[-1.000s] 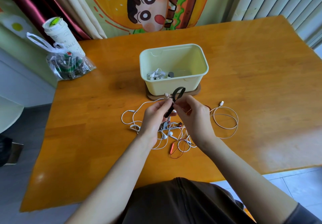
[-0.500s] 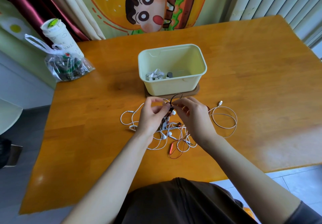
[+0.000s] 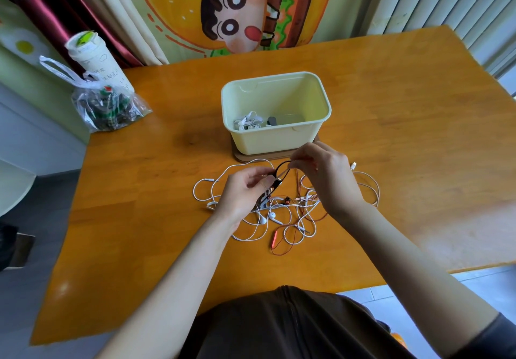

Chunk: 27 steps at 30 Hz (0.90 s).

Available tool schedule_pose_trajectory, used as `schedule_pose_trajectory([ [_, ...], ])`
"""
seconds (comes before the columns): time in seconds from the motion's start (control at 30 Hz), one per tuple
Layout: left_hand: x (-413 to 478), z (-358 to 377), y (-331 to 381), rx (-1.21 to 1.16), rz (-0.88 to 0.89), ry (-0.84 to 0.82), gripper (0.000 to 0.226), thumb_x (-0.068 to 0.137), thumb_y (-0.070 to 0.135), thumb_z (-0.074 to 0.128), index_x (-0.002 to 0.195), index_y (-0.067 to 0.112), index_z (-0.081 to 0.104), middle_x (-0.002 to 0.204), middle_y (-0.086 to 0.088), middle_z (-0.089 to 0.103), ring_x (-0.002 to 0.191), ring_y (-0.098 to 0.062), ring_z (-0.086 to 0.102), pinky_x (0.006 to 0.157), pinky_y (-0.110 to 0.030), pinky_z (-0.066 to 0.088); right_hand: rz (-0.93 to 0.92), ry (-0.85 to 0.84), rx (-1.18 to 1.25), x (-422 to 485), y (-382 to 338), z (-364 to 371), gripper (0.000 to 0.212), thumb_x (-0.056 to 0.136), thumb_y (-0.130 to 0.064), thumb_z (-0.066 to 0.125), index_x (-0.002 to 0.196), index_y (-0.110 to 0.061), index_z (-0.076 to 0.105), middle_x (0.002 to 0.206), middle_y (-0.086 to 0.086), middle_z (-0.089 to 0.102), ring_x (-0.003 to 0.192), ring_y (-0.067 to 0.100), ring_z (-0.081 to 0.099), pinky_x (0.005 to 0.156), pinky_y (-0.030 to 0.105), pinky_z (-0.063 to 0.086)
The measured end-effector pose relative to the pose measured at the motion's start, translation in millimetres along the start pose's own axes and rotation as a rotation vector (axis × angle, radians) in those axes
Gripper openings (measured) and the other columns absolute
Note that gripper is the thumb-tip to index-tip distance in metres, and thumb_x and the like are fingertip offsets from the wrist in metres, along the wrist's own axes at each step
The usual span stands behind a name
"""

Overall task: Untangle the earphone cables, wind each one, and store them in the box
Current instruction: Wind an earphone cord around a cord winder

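Far to the left of the box (image 3: 279, 138), at the table (image 3: 418, 102) edge, lies a clear plastic bag (image 3: 109, 107) with a white lidded cup (image 3: 93, 57) standing just behind it. The pale box sits open on a brown board (image 3: 245, 158); in its near left corner lies a wound white earphone (image 3: 247, 121), with a small dark item (image 3: 271, 121) beside it. In front of the box, toward its left side, the left hand (image 3: 243, 191) has its fingers curled, thumb and fingertips pinching the lower part of a black earphone cable (image 3: 277, 181). That cable rises in a small loop just in front of the box's near wall, above a tangle of white cables (image 3: 272, 215) and a red cable (image 3: 274, 240) spread on the table. In front of the box's right corner, the right hand (image 3: 326, 180) is bent at the knuckles, its fingertips pinching the top of the black loop. Beyond it, right of the box's front, a white cable with a plug (image 3: 354, 166) lies in loose loops.
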<state>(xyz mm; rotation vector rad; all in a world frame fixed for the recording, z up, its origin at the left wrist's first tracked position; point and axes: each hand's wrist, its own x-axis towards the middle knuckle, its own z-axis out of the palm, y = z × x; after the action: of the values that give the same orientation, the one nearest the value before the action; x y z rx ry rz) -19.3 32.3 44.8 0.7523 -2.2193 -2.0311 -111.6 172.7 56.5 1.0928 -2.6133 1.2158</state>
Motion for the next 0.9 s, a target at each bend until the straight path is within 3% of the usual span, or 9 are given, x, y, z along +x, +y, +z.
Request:
schedule_pose_trajectory([
  [0.17, 1.1, -1.6, 1.1, -0.056, -0.051, -0.046, 0.014, 0.093, 0.013, 0.058, 0.103, 0.021, 0.064, 0.096, 0.007, 0.071, 0.091, -0.002, 0.066, 0.077, -0.01, 0.049, 0.119, 0.026, 0.15, 4.5, 1.9, -2.6, 0.001, 0.084, -0.009, 0.067, 0.085, -0.009, 0.067, 0.08, -0.005, 0.062, 0.071, 0.004, 0.056, 0.066, 0.011, 0.044],
  [0.27, 1.3, -0.1, -1.7, -0.121, -0.118, -0.017, 0.016, 0.092, 0.014, 0.058, 0.107, 0.017, 0.064, 0.103, -0.003, 0.071, 0.101, -0.016, 0.066, 0.086, -0.021, 0.051, 0.215, 0.013, 0.208, 6.1, 4.0, -0.8, 0.005, 0.087, -0.009, 0.063, 0.09, -0.01, 0.066, 0.08, -0.006, 0.062, 0.072, 0.002, 0.058, 0.067, 0.013, 0.047],
  [0.37, 1.0, 1.4, -0.4, -0.303, -0.159, -0.062, 0.021, 0.088, 0.016, 0.059, 0.108, 0.013, 0.065, 0.105, -0.008, 0.071, 0.099, -0.022, 0.065, 0.085, -0.031, 0.05, 0.239, -0.008, 0.217, 3.8, 5.9, 2.9, 0.006, 0.087, -0.009, 0.063, 0.092, -0.009, 0.066, 0.079, -0.006, 0.062, 0.071, 0.002, 0.058, 0.067, 0.011, 0.047],
  [0.47, 3.9, 3.3, 4.9, -0.557, -0.192, -0.061, 0.03, 0.078, 0.02, 0.062, 0.105, 0.008, 0.065, 0.105, -0.013, 0.067, 0.093, -0.022, 0.058, 0.083, -0.029, 0.048, 0.268, -0.031, 0.231, -3.4, 3.9, 10.8, 0.005, 0.087, -0.017, 0.064, 0.087, -0.012, 0.064, 0.073, -0.009, 0.059, 0.066, 0.0, 0.055, 0.062, 0.01, 0.044],
  [0.53, 7.0, 3.9, 5.8, -0.653, -0.21, -0.021, 0.023, 0.08, 0.013, 0.062, 0.102, 0.007, 0.065, 0.097, -0.01, 0.067, 0.084, -0.019, 0.057, 0.078, -0.025, 0.048, 0.286, -0.053, 0.242, -9.8, -0.6, 18.5, 0.006, 0.089, -0.02, 0.062, 0.084, -0.016, 0.061, 0.069, -0.012, 0.057, 0.062, 0.001, 0.052, 0.058, 0.013, 0.044],
  [0.63, 7.2, 4.4, 4.8, -0.656, -0.224, 0.018, 0.014, 0.088, 0.004, 0.057, 0.099, 0.008, 0.065, 0.085, -0.003, 0.07, 0.076, -0.012, 0.059, 0.074, -0.022, 0.046, 0.298, -0.081, 0.28, -18.8, -6.8, 29.8, 0.006, 0.091, -0.02, 0.059, 0.086, -0.018, 0.059, 0.069, -0.01, 0.057, 0.061, 0.003, 0.051, 0.056, 0.015, 0.044],
  [0.77, 7.6, 3.7, 3.8, -0.691, -0.253, 0.11, 0.013, 0.091, 0.001, 0.054, 0.098, 0.007, 0.064, 0.088, -0.006, 0.068, 0.079, -0.013, 0.06, 0.078, -0.022, 0.048, 0.327, -0.111, 0.276, -25.8, -11.0, 39.1, 0.008, 0.094, -0.015, 0.056, 0.096, -0.015, 0.064, 0.077, -0.008, 0.06, 0.066, -0.003, 0.054, 0.059, 0.005, 0.041],
  [0.9, 8.8, 6.9, 4.0, -0.693, -0.239, 0.211, 0.012, 0.093, 0.001, 0.053, 0.095, 0.007, 0.064, 0.088, -0.006, 0.066, 0.079, -0.013, 0.059, 0.072, -0.018, 0.05, 0.342, -0.143, 0.255, -30.3, -12.7, 42.8, 0.017, 0.094, -0.015, 0.055, 0.105, -0.009, 0.067, 0.082, -0.009, 0.061, 0.07, -0.007, 0.055, 0.061, 0.002, 0.041],
])
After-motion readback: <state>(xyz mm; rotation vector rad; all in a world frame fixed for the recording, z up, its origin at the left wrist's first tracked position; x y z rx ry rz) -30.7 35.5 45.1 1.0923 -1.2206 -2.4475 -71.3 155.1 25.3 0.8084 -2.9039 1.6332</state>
